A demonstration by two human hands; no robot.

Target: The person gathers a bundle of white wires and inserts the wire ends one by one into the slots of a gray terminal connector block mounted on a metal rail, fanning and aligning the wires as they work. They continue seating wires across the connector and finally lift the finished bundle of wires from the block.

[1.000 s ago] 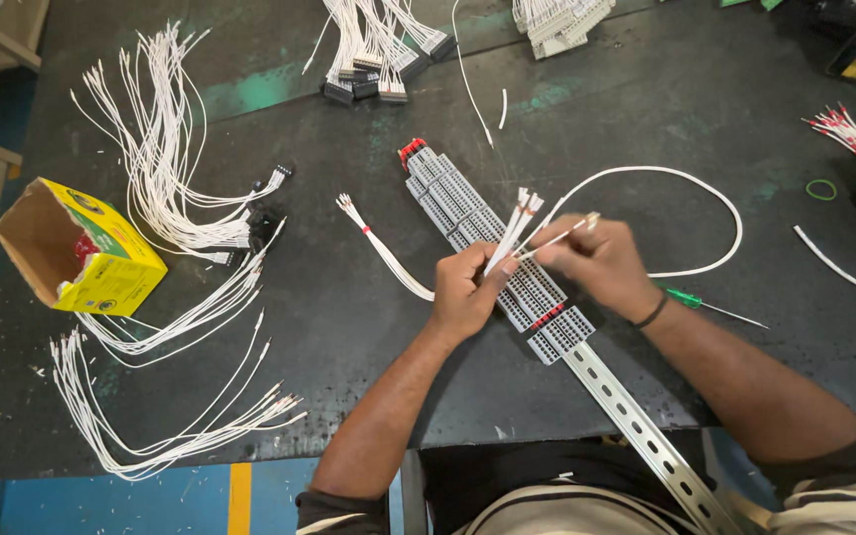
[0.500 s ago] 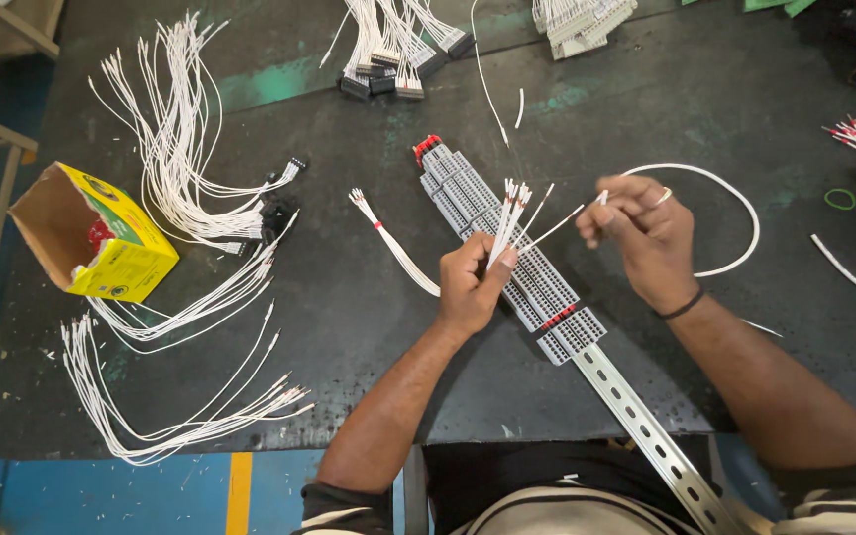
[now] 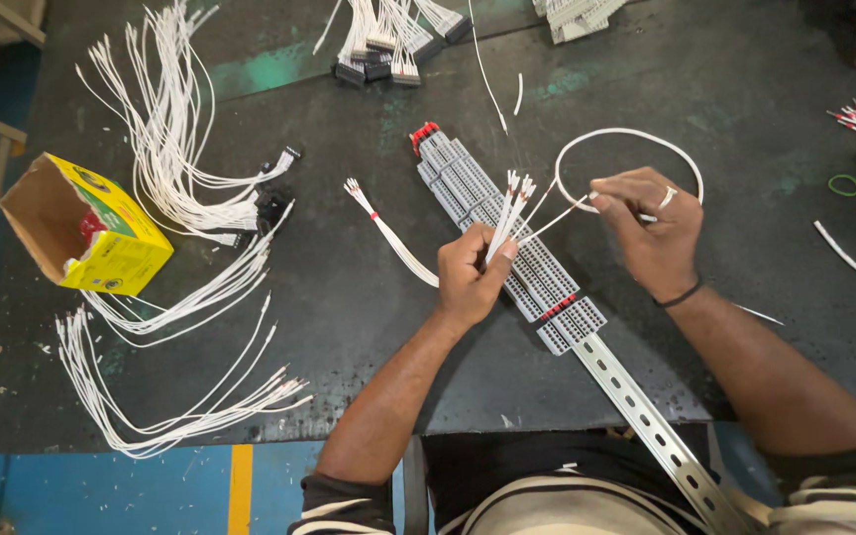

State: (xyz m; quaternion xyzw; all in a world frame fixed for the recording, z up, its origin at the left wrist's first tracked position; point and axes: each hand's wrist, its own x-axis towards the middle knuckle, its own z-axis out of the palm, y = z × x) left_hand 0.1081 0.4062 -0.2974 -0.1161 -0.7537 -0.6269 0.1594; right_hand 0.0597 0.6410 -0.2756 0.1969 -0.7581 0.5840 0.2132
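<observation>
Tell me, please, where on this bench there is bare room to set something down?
Bare dark top lies between the left hand and the yellow box, below the loose wire bundle. Another patch sits right of the right hand. The far edge, around the connector harnesses, is crowded.

An open yellow cardboard box (image 3: pixel 86 235) with green and red printed panels lies on its side at the left of the dark desk (image 3: pixel 349 327). Its brown inside faces left. No labels, signs or screens are clearly visible.

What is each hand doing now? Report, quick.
Left hand: closed on a bundle of white wires.
Right hand: pinching a single white wire.
</observation>
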